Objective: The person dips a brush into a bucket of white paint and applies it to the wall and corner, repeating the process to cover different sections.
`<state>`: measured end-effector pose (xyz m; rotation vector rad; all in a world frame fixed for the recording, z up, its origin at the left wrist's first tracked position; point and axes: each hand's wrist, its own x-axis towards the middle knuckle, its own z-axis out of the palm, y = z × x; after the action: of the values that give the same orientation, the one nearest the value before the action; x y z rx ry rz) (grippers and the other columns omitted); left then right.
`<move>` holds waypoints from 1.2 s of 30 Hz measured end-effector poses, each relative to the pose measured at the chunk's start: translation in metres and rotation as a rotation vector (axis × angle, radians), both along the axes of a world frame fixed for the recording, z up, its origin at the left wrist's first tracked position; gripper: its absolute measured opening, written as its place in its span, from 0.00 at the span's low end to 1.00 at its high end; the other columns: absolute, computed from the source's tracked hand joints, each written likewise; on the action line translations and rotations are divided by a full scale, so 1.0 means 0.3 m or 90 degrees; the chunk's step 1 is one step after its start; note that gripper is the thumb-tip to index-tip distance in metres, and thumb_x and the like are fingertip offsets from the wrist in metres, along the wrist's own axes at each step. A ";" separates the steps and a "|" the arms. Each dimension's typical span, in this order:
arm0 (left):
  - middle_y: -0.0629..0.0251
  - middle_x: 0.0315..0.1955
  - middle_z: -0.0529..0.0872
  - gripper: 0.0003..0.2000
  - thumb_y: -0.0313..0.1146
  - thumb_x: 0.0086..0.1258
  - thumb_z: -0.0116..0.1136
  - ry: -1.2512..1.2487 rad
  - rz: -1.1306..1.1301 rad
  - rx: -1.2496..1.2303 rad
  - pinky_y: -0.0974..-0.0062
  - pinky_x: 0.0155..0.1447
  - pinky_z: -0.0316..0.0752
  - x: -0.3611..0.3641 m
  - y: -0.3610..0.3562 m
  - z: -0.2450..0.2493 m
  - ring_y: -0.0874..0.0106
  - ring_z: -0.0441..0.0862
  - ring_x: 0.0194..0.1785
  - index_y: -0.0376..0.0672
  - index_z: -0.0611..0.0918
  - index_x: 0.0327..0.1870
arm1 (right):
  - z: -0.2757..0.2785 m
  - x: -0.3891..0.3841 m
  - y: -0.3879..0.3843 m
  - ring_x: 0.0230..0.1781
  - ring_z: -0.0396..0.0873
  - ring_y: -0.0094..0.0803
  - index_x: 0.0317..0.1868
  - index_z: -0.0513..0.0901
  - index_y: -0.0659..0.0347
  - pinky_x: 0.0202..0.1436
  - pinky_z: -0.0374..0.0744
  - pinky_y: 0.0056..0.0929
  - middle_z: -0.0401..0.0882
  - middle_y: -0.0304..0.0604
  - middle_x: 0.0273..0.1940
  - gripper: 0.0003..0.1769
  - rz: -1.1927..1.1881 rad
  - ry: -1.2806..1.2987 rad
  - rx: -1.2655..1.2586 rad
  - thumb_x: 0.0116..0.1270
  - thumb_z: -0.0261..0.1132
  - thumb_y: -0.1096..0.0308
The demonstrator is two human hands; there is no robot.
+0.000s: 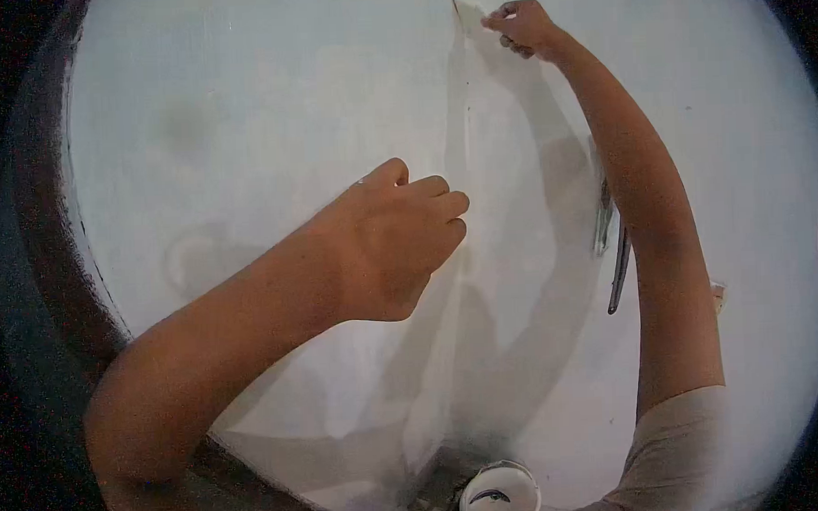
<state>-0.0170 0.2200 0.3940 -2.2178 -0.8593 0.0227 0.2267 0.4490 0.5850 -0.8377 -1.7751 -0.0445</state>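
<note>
My left hand [404, 233] is closed in a fist, back of the hand up, over the middle of a white surface [269, 107]. Whatever its fingers hold, if anything, is hidden beneath them. Farther up and to the right, my right hand [523, 28] has its thumb and forefinger pinched together, its other fingers curled. What lies in the pinch is too small to make out. Just left of these fingertips, a thin dark sliver [455, 3] marks the top of a faint line that runs down the surface between the hands.
Beside my right forearm lie a shiny slim tool [603, 217] and a dark thin handle [619, 275], partly covered by the arm. A small pale-brown item [719, 296] shows past the arm. At the bottom stands a round white container [516, 481] with a dark crescent mark.
</note>
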 end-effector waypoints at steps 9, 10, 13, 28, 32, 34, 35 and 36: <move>0.65 0.50 0.80 0.11 0.28 0.58 0.62 0.028 -0.009 -0.005 0.64 0.65 0.69 0.034 0.020 -0.033 0.70 0.76 0.60 0.40 0.83 0.42 | -0.323 0.000 -0.063 0.15 0.71 0.27 0.39 0.80 0.71 0.13 0.69 0.31 0.76 0.44 0.20 0.14 -0.066 -0.094 -0.144 0.70 0.70 0.66; 0.63 0.49 0.80 0.10 0.27 0.57 0.61 0.011 -0.021 -0.018 0.63 0.65 0.69 0.036 0.020 -0.036 0.69 0.76 0.60 0.40 0.83 0.41 | -0.359 0.003 -0.059 0.14 0.67 0.24 0.40 0.79 0.69 0.13 0.62 0.28 0.72 0.39 0.19 0.14 -0.082 -0.104 -0.145 0.72 0.68 0.64; 0.63 0.48 0.80 0.10 0.27 0.56 0.61 -0.001 -0.065 -0.021 0.63 0.64 0.70 0.026 0.022 -0.039 0.69 0.77 0.59 0.40 0.83 0.40 | -0.451 -0.007 -0.088 0.13 0.66 0.25 0.35 0.79 0.68 0.12 0.64 0.30 0.73 0.40 0.18 0.13 -0.085 -0.128 -0.176 0.70 0.69 0.65; 0.53 0.56 0.83 0.13 0.25 0.65 0.62 -0.356 -0.208 -0.170 0.54 0.70 0.70 -0.028 -0.232 -0.246 0.54 0.78 0.64 0.42 0.83 0.51 | -1.316 -0.005 -0.486 0.22 0.80 0.37 0.39 0.85 0.70 0.30 0.79 0.39 0.82 0.51 0.23 0.13 0.049 -0.266 -0.041 0.67 0.69 0.64; 0.50 0.56 0.83 0.16 0.25 0.64 0.63 -0.511 -0.129 -0.373 0.59 0.66 0.72 -0.037 -0.341 -0.604 0.52 0.79 0.62 0.37 0.83 0.54 | -1.574 0.029 -0.759 0.45 0.84 0.53 0.40 0.87 0.68 0.54 0.80 0.46 0.85 0.62 0.43 0.18 0.061 -0.198 -0.597 0.68 0.70 0.57; 0.51 0.57 0.83 0.16 0.25 0.65 0.63 -0.563 -0.072 -0.577 0.59 0.67 0.72 -0.032 -0.317 -0.868 0.52 0.80 0.61 0.38 0.84 0.54 | -1.768 0.078 -0.812 0.44 0.84 0.54 0.38 0.87 0.68 0.53 0.80 0.47 0.84 0.63 0.40 0.17 0.043 -0.143 -0.708 0.67 0.69 0.59; 0.51 0.57 0.83 0.15 0.25 0.65 0.64 -0.594 -0.050 -0.686 0.58 0.66 0.73 -0.032 -0.300 -1.025 0.52 0.80 0.61 0.38 0.84 0.54 | -1.892 0.108 -0.843 0.42 0.85 0.55 0.36 0.87 0.69 0.52 0.80 0.48 0.84 0.64 0.38 0.16 0.018 -0.099 -0.794 0.66 0.69 0.60; 0.52 0.56 0.83 0.14 0.25 0.68 0.62 -0.623 -0.007 -0.749 0.59 0.65 0.74 -0.023 -0.300 -1.135 0.53 0.80 0.60 0.39 0.83 0.55 | -2.062 0.151 -0.866 0.42 0.85 0.55 0.36 0.87 0.69 0.52 0.80 0.48 0.84 0.64 0.38 0.16 0.016 -0.090 -0.824 0.66 0.69 0.60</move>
<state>-0.0238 0.1300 0.0535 -3.3798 -1.6239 -0.8159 0.2719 0.1891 -0.0337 -1.7163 -1.8376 1.1908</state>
